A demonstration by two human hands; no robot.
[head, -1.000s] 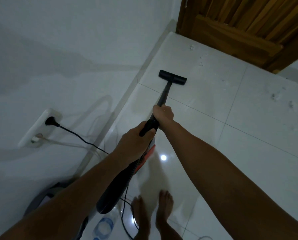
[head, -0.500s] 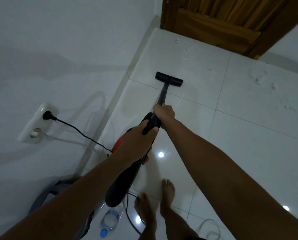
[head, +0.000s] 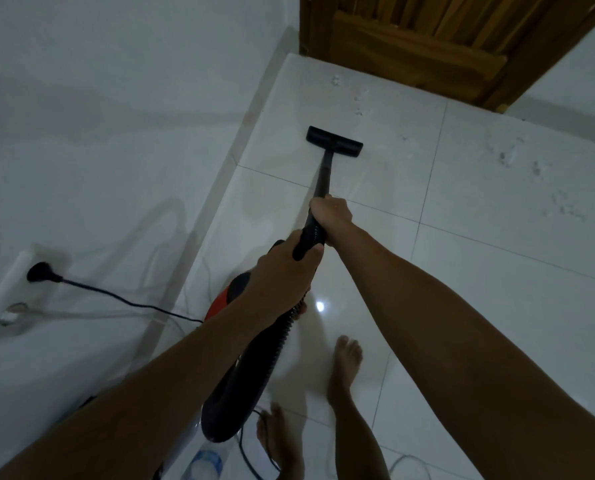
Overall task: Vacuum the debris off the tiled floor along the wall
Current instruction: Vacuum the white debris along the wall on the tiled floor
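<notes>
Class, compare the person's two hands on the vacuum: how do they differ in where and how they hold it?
The right hand grips higher, where the wand begins, nearer the floor head. The left hand grips lower, on the ribbed hose. Both curl around the vacuum.

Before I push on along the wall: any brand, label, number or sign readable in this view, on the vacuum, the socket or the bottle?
No readable text anywhere in this view.
Black and red vacuum cleaner body: no brand or marking shows.
Black floor nozzle: plain.
White wall socket plate: no lettering visible.
Clear plastic bottle with blue label: label too blurred to read.
Brown wooden door: no sign.
</notes>
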